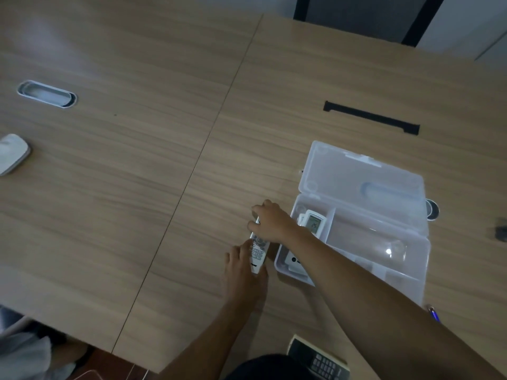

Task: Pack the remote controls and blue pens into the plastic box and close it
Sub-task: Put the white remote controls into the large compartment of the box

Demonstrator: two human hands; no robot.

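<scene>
A clear plastic box (389, 242) lies on the wooden table with its lid (365, 176) swung open toward the far side. A white remote with a small screen (312, 223) rests in the box's left compartment. Just left of the box lies a second white remote (258, 256). My right hand (270, 222) grips its far end, and my left hand (242, 266) holds its near end. A blue pen (434, 314) peeks out beside my right forearm, near the box's front right corner. A darker remote with grey keys (319, 359) lies at the table's front edge.
A black strip (370, 117) lies beyond the box. A white object (12, 153) sits at the far left, near an oval cable port (46, 93). A round grommet (433, 209) and a small dark item (500, 233) are right of the box.
</scene>
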